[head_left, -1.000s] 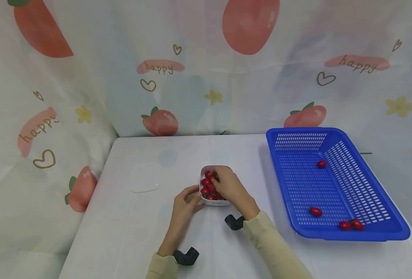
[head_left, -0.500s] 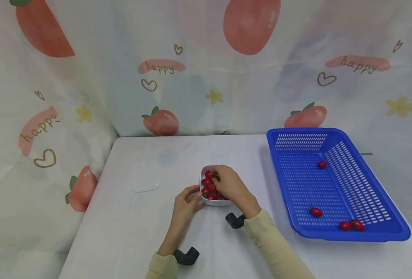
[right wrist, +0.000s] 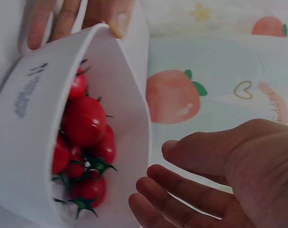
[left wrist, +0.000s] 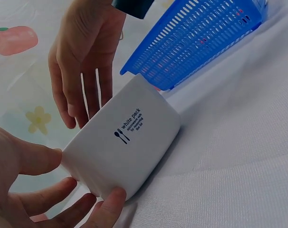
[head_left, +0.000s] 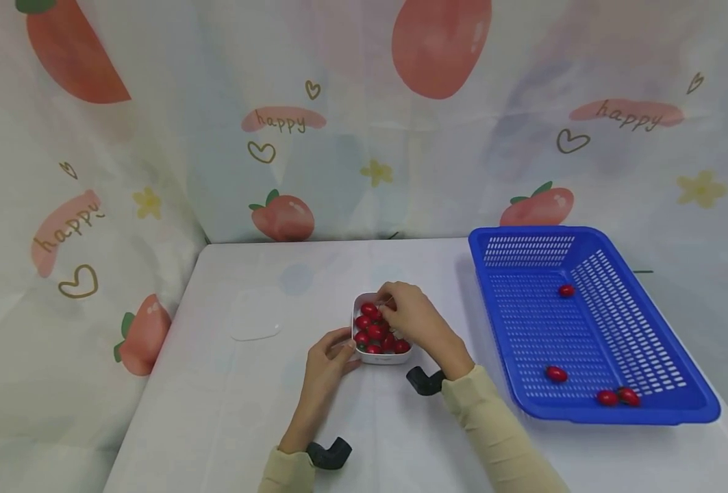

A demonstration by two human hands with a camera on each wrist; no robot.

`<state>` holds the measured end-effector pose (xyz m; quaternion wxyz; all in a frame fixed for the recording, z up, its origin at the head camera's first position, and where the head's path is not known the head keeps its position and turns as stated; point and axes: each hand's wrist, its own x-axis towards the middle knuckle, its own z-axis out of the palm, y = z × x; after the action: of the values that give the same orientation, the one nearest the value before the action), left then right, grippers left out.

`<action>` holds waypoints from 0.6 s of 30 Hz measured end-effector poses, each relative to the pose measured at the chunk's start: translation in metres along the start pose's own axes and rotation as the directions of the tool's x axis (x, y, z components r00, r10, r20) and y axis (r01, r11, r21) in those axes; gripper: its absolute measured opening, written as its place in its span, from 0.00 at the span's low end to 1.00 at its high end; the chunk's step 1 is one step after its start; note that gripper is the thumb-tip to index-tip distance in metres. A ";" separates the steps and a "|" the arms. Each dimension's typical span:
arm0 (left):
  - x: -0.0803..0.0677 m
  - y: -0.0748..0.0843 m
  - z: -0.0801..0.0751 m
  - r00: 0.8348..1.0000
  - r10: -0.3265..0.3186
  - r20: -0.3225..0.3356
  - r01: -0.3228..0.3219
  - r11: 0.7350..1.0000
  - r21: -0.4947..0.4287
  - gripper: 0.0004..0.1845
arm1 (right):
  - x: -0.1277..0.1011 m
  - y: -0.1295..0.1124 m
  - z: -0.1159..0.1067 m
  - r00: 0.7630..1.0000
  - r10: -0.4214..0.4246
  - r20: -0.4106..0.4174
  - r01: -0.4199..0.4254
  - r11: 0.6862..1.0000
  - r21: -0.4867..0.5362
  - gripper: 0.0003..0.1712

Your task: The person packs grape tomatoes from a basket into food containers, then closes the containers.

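Note:
A white plastic food container (head_left: 381, 359), printed "white pack" on its side (left wrist: 151, 111), stands mid-table and holds several cherry tomatoes (head_left: 376, 332) with green stems. My left hand (head_left: 329, 357) grips its left side, thumb at the rim and fingers low along the wall in the left wrist view. Over the container's far right part is my right hand (head_left: 413, 315). In the right wrist view, the fingers (right wrist: 182, 185) are loosely bent beside the rim, thumb apart from them, with nothing between. The tomatoes (right wrist: 84, 121) lie piled inside the container.
On the right stands a blue perforated basket (head_left: 505, 329) with several loose tomatoes (head_left: 557, 374) in it. A clear lid (head_left: 255, 322) lies flat on the white table (head_left: 228, 411) to the left. A patterned cloth backdrop (head_left: 364, 137) rises behind the table.
My right hand has lifted from among the tomatoes and moved slightly right, uncovering more of them. My left hand keeps its grip on the container, which stays in place.

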<state>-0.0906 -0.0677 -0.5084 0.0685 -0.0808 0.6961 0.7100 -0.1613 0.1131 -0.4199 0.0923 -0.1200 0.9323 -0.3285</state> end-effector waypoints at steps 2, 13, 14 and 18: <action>0.000 0.000 0.000 1.000 0.001 0.000 -0.001 1.000 0.001 0.22 | 0.000 -0.001 -0.007 1.000 0.002 0.002 -0.002 1.000 0.020 0.15; -0.002 0.000 0.000 1.000 -0.007 -0.010 0.007 1.000 0.028 0.21 | 0.005 0.012 -0.050 0.994 -0.059 -0.089 0.058 0.998 -0.013 0.15; -0.002 -0.001 0.000 1.000 -0.005 -0.009 0.005 1.000 0.027 0.21 | 0.005 0.014 -0.054 0.993 -0.058 -0.101 0.057 0.998 -0.011 0.14; -0.001 -0.002 0.000 1.000 0.004 -0.004 -0.004 1.000 0.022 0.21 | 0.005 0.021 -0.074 0.991 -0.033 -0.132 0.033 0.999 0.002 0.15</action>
<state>-0.0889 -0.0676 -0.5096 0.0666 -0.0802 0.7042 0.7023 -0.1883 0.1709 -0.3771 0.0255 -0.1133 0.9336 -0.3391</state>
